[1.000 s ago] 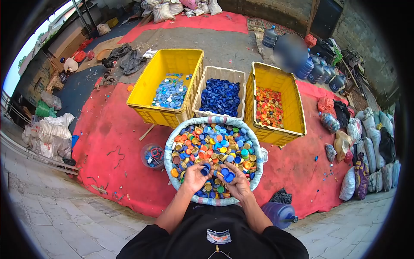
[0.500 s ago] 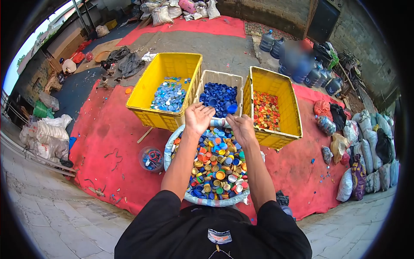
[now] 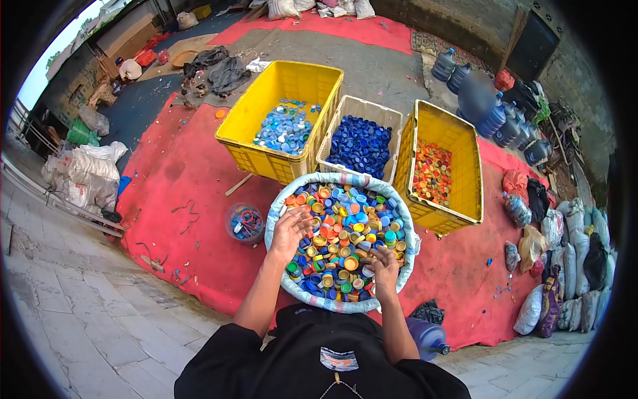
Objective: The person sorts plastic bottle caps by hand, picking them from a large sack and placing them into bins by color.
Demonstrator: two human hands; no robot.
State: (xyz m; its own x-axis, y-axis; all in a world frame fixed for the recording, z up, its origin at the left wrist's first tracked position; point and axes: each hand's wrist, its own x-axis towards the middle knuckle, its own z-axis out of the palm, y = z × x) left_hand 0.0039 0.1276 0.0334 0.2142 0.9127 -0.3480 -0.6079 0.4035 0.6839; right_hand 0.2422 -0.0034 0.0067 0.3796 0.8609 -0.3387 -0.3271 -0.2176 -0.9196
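Observation:
A round basket with a pale blue-and-white wrapped rim stands in front of me, full of mixed bottle caps in many colours. Over its left side is my left hand, fingers apart, with nothing visible in it. My right hand hovers low over the caps at the right side. Its fingers are loosely bent and spread, and the tips reach the caps. Behind the basket, a white crate holds dark blue caps.
A left yellow crate holds light blue and white caps; a right yellow crate holds red and orange ones. A small clear bucket stands left of the basket. Large water bottles and filled sacks line the right side.
Both hands have drawn back from the white crate to the basket. The blue cap seen in the air near my right hand is no longer there. The view has shifted.

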